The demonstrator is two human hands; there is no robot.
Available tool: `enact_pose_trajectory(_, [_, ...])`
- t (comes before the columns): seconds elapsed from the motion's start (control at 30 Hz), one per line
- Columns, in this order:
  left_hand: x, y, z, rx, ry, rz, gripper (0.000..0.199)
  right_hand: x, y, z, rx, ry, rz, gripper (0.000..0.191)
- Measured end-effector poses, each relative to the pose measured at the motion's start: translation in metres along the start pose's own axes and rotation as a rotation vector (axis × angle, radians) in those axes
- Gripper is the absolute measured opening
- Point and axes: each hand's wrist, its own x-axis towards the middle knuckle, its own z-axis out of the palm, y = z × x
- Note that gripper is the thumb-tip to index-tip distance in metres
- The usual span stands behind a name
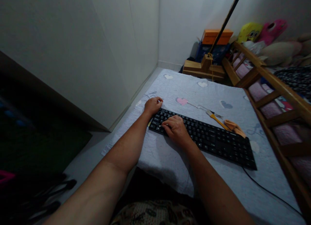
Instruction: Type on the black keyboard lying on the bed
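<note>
A black keyboard [211,139] lies at a slant on the cloth-covered surface. My right hand [175,128] is over its left part, fingers pinched on what looks like a cotton swab [160,126], whose small white tip shows near the keys. Beside the keyboard's far left corner rests my left hand [153,106], its fingers curled closed; whatever they may hold is too small to make out. Behind the keyboard lie a brush [217,119] with a yellow handle, a thin metal tool [204,107] and a folded orange-brown cloth [234,128].
The pale blue cloth [155,157] has heart patterns. A keyboard cable [269,189] trails to the lower right. A wooden bed rail [269,77] borders the right side, and a pale panel [116,56] stands at left. Behind are a wooden stand [194,68] and an orange box [216,36].
</note>
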Motion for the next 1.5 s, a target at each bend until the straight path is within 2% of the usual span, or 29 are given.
enact_pose_trajectory(0.67, [-0.0026, 0.0024, -0.0021, 0.009, 0.001, 0.003, 0.031, 0.0013, 0.0047, 0.0041, -0.036, 0.051, 0.043, 0.017])
enact_pose_trajectory(1.27, [-0.0002, -0.001, 0.0012, 0.002, 0.009, 0.011, 0.029, -0.0034, 0.0012, 0.0037, 0.02, 0.043, -0.022, 0.015])
enact_pose_trajectory(1.5, [-0.0001, -0.0015, 0.0012, -0.006, 0.009, 0.012, 0.03, 0.0002, 0.0058, 0.0061, -0.024, 0.06, 0.028, 0.016])
